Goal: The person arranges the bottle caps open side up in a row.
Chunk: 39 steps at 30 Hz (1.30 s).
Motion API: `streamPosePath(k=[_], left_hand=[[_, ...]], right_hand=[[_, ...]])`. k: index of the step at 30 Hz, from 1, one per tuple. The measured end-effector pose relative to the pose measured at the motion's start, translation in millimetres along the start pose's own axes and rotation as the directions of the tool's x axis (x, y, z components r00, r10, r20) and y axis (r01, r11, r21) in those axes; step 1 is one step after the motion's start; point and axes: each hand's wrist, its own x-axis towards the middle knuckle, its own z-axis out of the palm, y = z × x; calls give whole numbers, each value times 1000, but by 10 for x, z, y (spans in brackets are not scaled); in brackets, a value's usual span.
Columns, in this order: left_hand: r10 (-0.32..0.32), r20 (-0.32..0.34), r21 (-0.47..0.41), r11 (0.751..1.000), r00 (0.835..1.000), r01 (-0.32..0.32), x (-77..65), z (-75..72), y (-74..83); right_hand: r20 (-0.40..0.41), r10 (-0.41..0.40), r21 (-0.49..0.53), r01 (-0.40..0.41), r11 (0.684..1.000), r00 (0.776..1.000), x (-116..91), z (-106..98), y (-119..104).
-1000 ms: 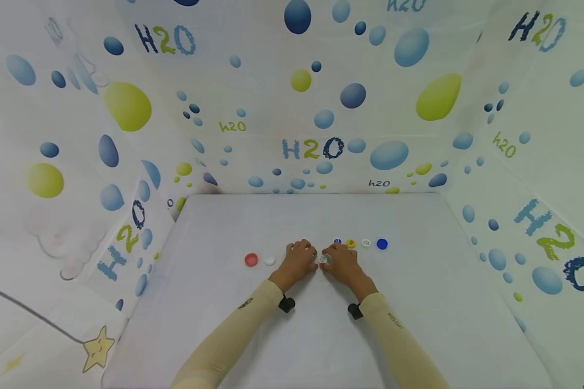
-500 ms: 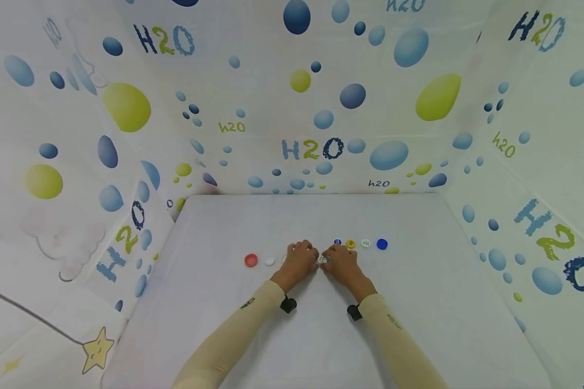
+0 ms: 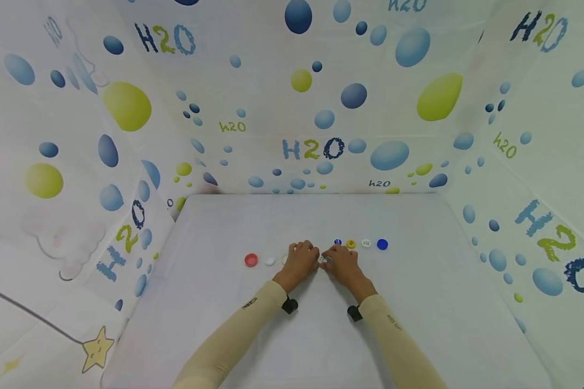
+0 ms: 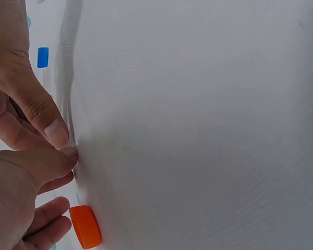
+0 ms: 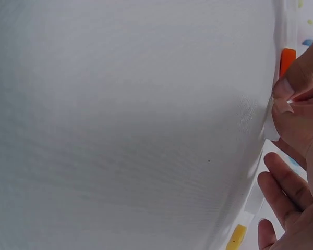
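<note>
Between the two hands, low over the table, is a white bottle cap (image 3: 322, 259) with dark markings on it. My left hand (image 3: 298, 262) pinches its left side with thumb and fingertips. From the other side the thumb and index finger of my right hand (image 3: 343, 265) grip it. In the right wrist view the white cap's edge (image 5: 271, 126) shows under the right thumb; fingers cover most of it. The other fingers of the right hand (image 5: 302, 208) are spread loosely. Thumbtips nearly meet in the left wrist view, where the left hand (image 4: 21, 177) is lower.
Left of the hands lie a red cap (image 3: 251, 260) and a white cap (image 3: 270, 261); another pale cap (image 3: 284, 259) is partly hidden behind the left hand. Behind the right hand stand a dark blue cap (image 3: 338, 242), yellow cap (image 3: 351, 244), printed white cap (image 3: 366, 243) and blue cap (image 3: 382, 244).
The left hand has shifted slightly to the right, uncovering part of the pale cap beside it. The right hand stays almost in place, and the white cap remains between the fingertips.
</note>
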Motion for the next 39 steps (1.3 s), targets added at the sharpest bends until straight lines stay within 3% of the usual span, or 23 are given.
streamPosePath(k=[11,21,31,39], left_hand=[[-15,-10,-6,1000,1000,15,-4,-6,-4],[6,-61,-62,998,998,-10,-7,12,-57],[-11,-71,-105,994,997,3,-6,-11,-49],[-19,-95,-123,992,995,7,11,-9,-37]], right_hand=[[-15,-4,14,4,1000,1000,-7,-4,-11],[-101,-27,98,37,994,994,12,8,-9],[-110,12,212,11,977,994,-6,-69,-68],[-87,80,248,-56,967,993,9,-55,-57]])
